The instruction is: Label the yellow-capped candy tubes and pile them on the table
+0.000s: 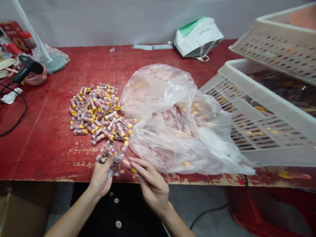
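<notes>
A heap of small clear tubes with yellow caps and printed labels [97, 110] lies on the red table [44, 138], left of centre. A big clear plastic bag [172, 121] holding more of them spreads across the middle. At the table's front edge my left hand [101, 176] is closed around a few tubes. My right hand [151, 184] pinches one tube [125, 163] between its fingertips, close beside the left hand.
Two white perforated plastic crates [266, 98] stand stacked at the right. A white and green paper bag [197, 36] lies at the back. At the far left are a black handheld scanner [26, 69] with its cable, a tape roll [37, 77] and red boxes.
</notes>
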Demonstrator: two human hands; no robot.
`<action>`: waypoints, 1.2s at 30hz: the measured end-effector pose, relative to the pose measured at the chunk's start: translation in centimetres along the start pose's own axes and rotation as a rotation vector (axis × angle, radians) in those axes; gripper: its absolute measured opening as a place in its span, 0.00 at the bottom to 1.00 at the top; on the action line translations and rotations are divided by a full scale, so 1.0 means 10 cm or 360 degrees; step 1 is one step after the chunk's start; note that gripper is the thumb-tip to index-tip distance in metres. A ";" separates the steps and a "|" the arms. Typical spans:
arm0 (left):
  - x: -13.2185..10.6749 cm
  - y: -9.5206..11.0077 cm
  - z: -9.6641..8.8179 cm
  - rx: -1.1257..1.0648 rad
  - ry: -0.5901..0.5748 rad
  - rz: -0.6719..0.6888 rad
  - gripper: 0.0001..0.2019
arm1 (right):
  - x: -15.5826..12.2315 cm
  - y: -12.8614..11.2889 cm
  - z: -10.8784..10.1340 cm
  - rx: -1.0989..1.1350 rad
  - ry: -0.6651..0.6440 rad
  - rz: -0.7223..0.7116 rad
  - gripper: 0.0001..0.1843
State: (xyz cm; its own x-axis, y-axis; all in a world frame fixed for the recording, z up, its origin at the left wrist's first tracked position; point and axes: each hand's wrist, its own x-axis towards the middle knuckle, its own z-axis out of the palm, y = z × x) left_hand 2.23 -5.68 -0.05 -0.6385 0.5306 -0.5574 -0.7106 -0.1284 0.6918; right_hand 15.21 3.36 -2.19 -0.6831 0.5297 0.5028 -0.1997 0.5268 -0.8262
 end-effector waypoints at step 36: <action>0.54 0.63 -0.18 0.0229 0.0245 0.0209 0.12 | 1.75 1.14 -0.92 -0.1032 0.0111 0.0599 0.16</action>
State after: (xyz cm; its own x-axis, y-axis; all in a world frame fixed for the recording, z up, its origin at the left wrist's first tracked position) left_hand -6.21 -5.13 0.45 -0.7680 0.3822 -0.5139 -0.5761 -0.0616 0.8151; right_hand 7.44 24.75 -0.46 -0.5732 0.7807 0.2489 0.5067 0.5764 -0.6411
